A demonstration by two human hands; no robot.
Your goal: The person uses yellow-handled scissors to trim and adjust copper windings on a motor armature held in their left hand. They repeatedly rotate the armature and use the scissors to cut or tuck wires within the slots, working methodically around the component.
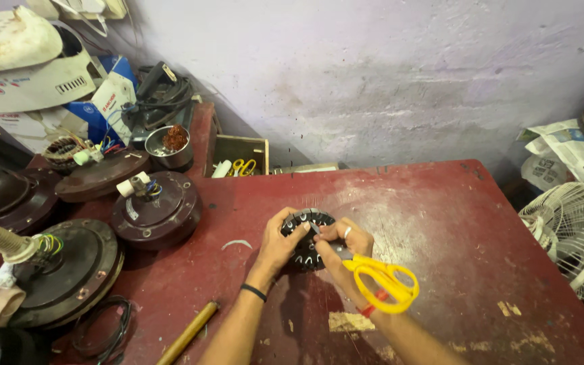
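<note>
A dark round slotted motor core (307,238) lies on the red table (441,223) near its middle. My left hand (280,242) grips its left rim. My right hand (343,247) presses fingers on its right side and has yellow-handled scissors (381,280) hanging from it, the handles pointing toward me. A ring is on one right finger and a black band on my left wrist.
Several brown ceiling-fan motor housings (157,209) crowd the table's left side. A wooden-handled tool (187,332) and a loop of black wire (103,328) lie at front left. A small wooden box (240,155) stands at the back. A white fan guard (576,230) stands beyond the right edge.
</note>
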